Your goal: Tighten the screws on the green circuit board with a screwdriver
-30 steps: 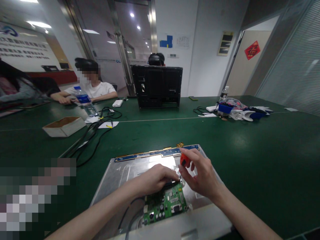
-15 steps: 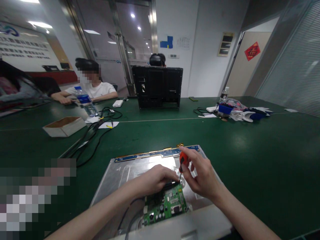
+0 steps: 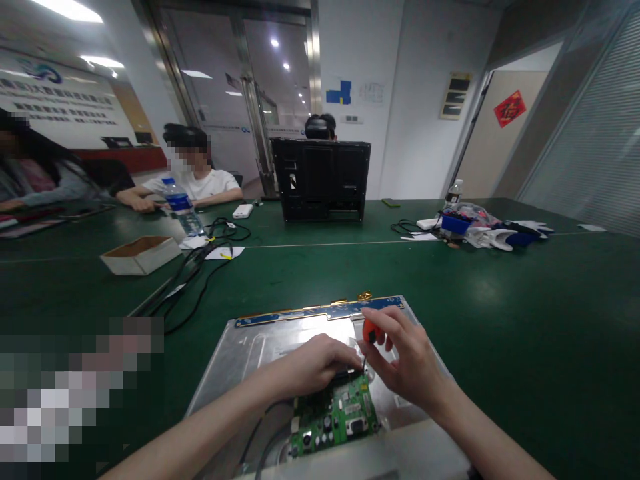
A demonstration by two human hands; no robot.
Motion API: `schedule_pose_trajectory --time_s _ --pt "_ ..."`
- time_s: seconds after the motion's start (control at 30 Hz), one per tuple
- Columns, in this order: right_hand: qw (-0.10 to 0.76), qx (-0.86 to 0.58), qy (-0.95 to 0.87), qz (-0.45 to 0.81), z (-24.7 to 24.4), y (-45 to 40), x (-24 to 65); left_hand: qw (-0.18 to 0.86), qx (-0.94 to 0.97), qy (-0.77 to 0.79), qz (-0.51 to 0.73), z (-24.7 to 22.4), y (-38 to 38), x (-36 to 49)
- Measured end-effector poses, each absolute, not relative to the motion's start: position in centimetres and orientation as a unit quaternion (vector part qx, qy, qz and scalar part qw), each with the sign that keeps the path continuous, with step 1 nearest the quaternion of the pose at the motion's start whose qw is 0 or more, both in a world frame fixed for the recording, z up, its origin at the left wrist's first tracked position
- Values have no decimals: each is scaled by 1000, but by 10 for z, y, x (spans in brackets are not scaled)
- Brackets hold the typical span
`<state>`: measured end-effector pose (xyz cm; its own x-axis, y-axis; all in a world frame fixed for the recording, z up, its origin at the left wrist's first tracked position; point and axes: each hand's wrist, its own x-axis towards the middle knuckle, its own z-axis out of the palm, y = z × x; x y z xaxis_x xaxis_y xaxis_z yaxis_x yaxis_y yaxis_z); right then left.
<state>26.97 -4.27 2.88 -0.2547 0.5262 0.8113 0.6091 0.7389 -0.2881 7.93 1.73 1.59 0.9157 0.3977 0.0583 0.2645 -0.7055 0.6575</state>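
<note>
A silver metal panel (image 3: 250,360) lies flat on the green table in front of me, with a blue strip board (image 3: 320,311) along its far edge. A green circuit board (image 3: 335,417) sits on its near part. My right hand (image 3: 405,360) holds a small screwdriver with an orange handle (image 3: 370,331), its tip pointing down at the top edge of the green board. My left hand (image 3: 313,363) rests on the panel beside that tip, fingers pressing at the board's upper edge.
Black cables (image 3: 195,273) and a cardboard box (image 3: 140,255) lie to the left, with a water bottle (image 3: 181,208) behind. A black monitor back (image 3: 323,179) stands at the far side. Gloves and bags (image 3: 490,232) lie far right. People sit at the far left.
The view has shifted slightly, so everything sits a little lower and to the right. My right hand has turned the screwdriver a little; both hands stay at the same spot on the board.
</note>
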Motion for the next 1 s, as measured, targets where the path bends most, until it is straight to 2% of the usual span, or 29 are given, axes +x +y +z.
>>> schedule_pose_trajectory --time_s 1.0 --pt "475 -348 -806 -54 36 -47 271 312 928 183 93 15 15 79"
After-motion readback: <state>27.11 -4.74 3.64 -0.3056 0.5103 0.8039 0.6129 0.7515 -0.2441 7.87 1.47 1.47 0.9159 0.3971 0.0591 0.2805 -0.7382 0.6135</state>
